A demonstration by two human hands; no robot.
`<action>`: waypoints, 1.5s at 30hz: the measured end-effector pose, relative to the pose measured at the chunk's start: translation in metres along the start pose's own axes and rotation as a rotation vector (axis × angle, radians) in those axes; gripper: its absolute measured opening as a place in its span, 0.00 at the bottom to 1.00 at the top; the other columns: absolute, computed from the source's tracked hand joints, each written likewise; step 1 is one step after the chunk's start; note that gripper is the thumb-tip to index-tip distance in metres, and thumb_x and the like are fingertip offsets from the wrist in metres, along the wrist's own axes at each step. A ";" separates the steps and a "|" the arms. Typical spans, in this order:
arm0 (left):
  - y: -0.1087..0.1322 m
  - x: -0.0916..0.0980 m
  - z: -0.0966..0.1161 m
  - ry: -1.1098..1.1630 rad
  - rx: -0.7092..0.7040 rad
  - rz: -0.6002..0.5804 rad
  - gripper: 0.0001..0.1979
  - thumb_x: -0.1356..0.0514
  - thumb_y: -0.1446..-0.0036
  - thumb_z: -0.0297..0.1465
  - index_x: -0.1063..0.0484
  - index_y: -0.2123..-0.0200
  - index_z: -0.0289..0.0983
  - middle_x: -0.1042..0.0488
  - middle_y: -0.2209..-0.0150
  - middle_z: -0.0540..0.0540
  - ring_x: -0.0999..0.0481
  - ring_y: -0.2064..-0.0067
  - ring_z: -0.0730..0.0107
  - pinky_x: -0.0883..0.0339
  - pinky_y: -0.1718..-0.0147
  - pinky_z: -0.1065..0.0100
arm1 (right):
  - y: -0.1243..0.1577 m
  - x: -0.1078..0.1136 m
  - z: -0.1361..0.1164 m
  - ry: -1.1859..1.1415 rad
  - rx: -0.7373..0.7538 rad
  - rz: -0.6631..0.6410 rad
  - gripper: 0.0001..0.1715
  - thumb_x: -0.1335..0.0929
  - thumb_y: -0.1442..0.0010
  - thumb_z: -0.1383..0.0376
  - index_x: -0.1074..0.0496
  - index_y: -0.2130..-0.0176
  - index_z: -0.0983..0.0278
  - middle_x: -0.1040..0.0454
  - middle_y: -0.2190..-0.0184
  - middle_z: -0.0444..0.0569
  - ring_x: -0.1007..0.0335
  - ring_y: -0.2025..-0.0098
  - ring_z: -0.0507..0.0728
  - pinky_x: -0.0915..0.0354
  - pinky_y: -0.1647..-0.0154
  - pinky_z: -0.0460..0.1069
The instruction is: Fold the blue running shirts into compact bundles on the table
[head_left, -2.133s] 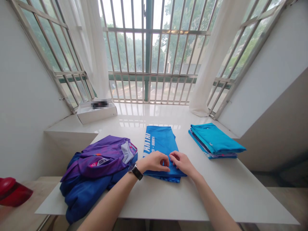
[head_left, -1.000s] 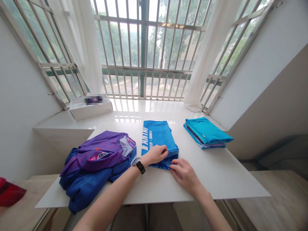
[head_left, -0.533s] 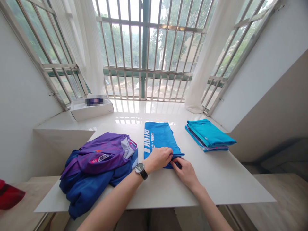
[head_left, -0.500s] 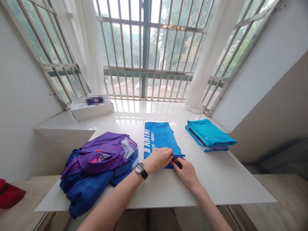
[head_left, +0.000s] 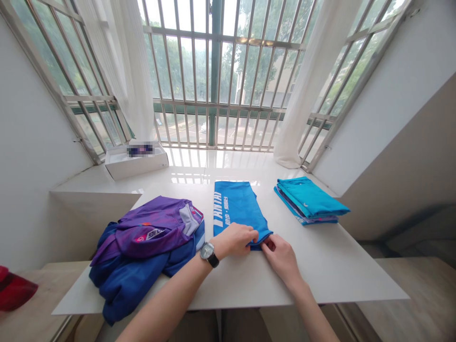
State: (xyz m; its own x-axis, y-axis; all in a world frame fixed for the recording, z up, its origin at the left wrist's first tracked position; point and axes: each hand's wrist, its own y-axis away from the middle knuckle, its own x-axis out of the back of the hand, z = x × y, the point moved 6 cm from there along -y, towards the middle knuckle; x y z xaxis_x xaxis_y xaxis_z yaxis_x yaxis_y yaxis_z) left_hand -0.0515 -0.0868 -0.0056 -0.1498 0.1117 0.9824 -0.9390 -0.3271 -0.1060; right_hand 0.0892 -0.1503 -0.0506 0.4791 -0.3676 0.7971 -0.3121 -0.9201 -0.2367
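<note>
A folded blue T-shirt (head_left: 239, 204) with white lettering lies in the middle of the white table (head_left: 320, 266). My left hand (head_left: 235, 239), below a wristwatch (head_left: 209, 253), is closed on the shirt's near edge; its fingertips are partly hidden. At the near right corner of the same shirt, my right hand (head_left: 280, 254) pinches the fabric between thumb and fingers. Left of my hands lies a loose heap of clothes, a purple shirt (head_left: 153, 225) on top of dark blue garments (head_left: 131, 280). To the right sits a stack of folded clothes with a turquoise shirt (head_left: 311, 197) uppermost.
An open white box (head_left: 137, 166) stands on the windowsill (head_left: 221, 161) at the back left. White curtains (head_left: 292, 142) hang before the barred window. A red object (head_left: 16, 289) shows at the far left, below table height.
My right hand has shifted slightly right along the shirt's near edge to its corner. My left hand has moved slightly right and down. The near edge of the shirt lies flatter.
</note>
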 end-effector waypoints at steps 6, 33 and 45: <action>0.001 -0.005 0.000 -0.003 -0.034 0.011 0.10 0.41 0.44 0.27 0.27 0.59 0.45 0.24 0.60 0.51 0.23 0.63 0.67 0.42 0.75 0.70 | 0.009 0.013 0.005 0.023 0.093 0.259 0.26 0.32 0.44 0.59 0.34 0.47 0.62 0.29 0.51 0.55 0.29 0.62 0.59 0.32 0.64 0.53; 0.027 0.003 0.003 -0.120 0.081 -0.048 0.12 0.44 0.41 0.22 0.28 0.56 0.40 0.26 0.60 0.45 0.25 0.59 0.61 0.33 0.67 0.67 | 0.023 0.008 -0.019 0.112 0.458 0.036 0.09 0.37 0.37 0.68 0.28 0.64 0.60 0.24 0.60 0.51 0.28 0.60 0.60 0.32 0.58 0.55; 0.076 -0.004 -0.012 0.003 0.278 0.174 0.09 0.44 0.36 0.25 0.26 0.57 0.41 0.25 0.60 0.47 0.27 0.56 0.64 0.36 0.56 0.65 | 0.021 0.009 -0.014 0.033 0.439 0.051 0.08 0.36 0.37 0.65 0.27 0.65 0.59 0.23 0.60 0.51 0.27 0.58 0.60 0.31 0.57 0.54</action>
State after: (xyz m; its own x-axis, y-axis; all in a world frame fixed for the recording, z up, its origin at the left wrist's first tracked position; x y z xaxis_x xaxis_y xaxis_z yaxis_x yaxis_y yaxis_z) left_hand -0.1261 -0.1010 -0.0191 -0.3018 0.0343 0.9528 -0.7790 -0.5850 -0.2257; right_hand 0.0753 -0.1711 -0.0404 0.4435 -0.4158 0.7940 0.0473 -0.8738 -0.4840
